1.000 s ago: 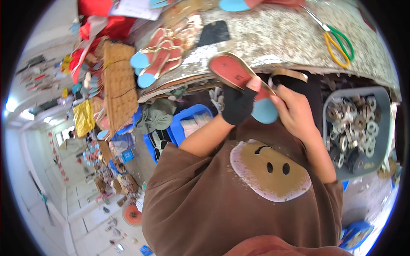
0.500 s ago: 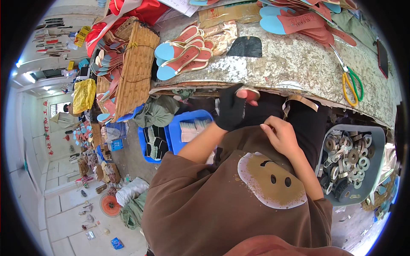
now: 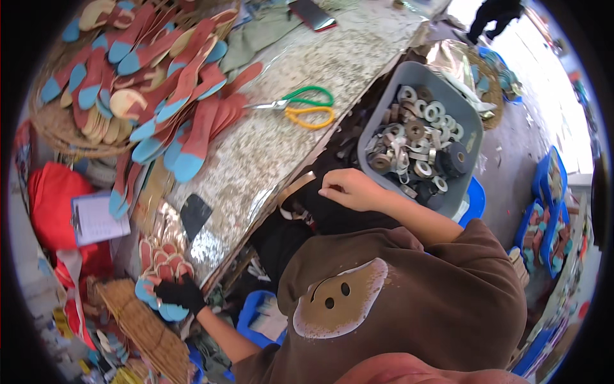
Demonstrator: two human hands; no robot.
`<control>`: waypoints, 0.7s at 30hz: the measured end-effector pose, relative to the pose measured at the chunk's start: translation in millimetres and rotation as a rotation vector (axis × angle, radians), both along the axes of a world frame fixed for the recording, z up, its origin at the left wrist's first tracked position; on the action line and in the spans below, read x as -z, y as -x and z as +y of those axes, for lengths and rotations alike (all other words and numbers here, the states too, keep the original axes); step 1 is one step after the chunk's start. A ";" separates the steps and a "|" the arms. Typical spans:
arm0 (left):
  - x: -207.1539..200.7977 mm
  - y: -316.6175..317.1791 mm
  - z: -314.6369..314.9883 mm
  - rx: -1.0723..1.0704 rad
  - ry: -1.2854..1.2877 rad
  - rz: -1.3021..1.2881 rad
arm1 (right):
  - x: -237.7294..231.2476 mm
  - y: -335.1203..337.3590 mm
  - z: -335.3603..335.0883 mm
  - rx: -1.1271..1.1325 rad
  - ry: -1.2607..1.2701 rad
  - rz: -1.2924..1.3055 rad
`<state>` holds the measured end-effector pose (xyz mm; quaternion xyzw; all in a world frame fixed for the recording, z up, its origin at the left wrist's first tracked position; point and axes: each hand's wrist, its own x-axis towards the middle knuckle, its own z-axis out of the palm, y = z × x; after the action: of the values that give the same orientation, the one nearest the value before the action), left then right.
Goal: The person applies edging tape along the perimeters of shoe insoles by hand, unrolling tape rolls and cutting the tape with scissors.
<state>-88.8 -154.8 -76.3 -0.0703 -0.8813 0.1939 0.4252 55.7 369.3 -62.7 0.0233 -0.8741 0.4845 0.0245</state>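
My left hand, in a black fingerless glove, reaches out to a pile of thong sandals with pink-red soles, pale straps and blue heels. Its fingers are apart and touch the sandals, partly covering them. Above my lap, my bare right hand is loosely curled, with nothing visible between its fingers. Near its fingertips a tan strip lies over the dark cloth on my legs. Green-and-yellow-handled scissors rest on the worn table.
A grey bin of tape rolls stands at my right. A wicker basket heaped with insoles is at the far left. Beyond the scissors lies a phone. A clipboard leans by red cloth.
My left hand has gone from beside the table edge, where it held a small reddish piece, out to the sandal pile. The view has turned to the right. My right hand stays curled over my lap.
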 end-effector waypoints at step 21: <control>5.8 -70.7 296.0 0.425 -0.182 -1.229 | 50.3 -49.1 54.5 0.229 -0.088 -0.113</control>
<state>-18.1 141.2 -82.1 -0.3046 -0.9435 -0.0452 -0.1226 104.9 423.8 -113.0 -0.1028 -0.8914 0.4404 0.0291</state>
